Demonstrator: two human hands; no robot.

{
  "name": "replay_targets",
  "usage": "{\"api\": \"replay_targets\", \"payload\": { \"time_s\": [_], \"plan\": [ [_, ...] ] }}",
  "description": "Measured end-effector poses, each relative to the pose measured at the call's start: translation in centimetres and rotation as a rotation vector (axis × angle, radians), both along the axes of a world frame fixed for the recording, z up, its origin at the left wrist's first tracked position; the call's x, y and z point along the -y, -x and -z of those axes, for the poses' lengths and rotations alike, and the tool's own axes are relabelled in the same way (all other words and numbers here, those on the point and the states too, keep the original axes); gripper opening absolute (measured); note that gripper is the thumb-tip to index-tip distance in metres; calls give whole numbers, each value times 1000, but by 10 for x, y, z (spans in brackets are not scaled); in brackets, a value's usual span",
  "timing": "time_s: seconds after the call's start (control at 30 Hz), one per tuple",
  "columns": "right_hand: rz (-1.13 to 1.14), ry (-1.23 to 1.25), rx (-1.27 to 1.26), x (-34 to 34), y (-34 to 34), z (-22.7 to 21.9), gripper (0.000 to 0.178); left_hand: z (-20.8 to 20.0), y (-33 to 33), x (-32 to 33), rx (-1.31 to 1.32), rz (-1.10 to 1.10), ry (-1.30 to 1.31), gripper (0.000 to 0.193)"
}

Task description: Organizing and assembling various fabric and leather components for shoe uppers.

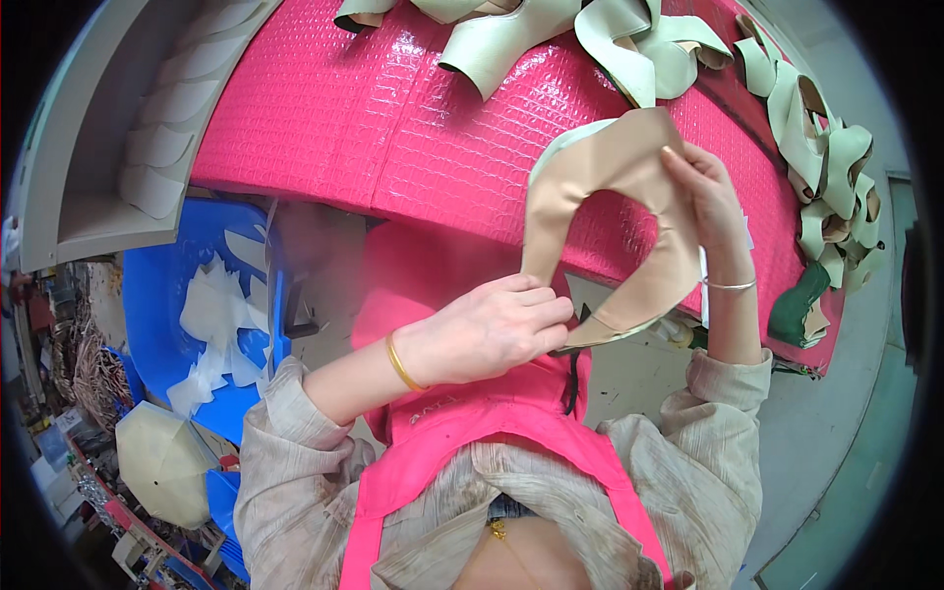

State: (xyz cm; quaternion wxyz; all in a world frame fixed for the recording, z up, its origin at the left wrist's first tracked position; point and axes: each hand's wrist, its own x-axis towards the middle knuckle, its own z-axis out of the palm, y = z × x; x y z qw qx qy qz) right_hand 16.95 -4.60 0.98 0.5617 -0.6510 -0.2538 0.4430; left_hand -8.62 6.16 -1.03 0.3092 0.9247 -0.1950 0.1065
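Note:
A curved shoe upper (563,195), horseshoe-shaped, is held up over the near edge of the pink-covered table (324,118). Its tan lining faces me, and a strip of pale green shows along its rim. My left hand (492,329) is closed on its lower left end, with the fingertips mostly hidden behind my knuckles. My right hand (710,197) pinches the upper right part, thumb on the tan side and the other fingers partly hidden behind. Around the opening, the two legs of the piece come close together near my left hand.
Several pale green shoe uppers (511,44) lie along the table's far side, and more pile up on the right (836,167). A dark green piece (798,305) rests at the right corner. On the left are a grey box-like shelf (108,221) and a blue bin (147,295) with white scraps (221,324).

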Motion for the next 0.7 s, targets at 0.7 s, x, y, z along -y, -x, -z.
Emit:
{"api": "replay_targets", "payload": {
  "time_s": [0.7],
  "plan": [
    [-405,173,614,3,-11,-6,24,39,-43,50,1,-613,-353,42]
  ]
}}
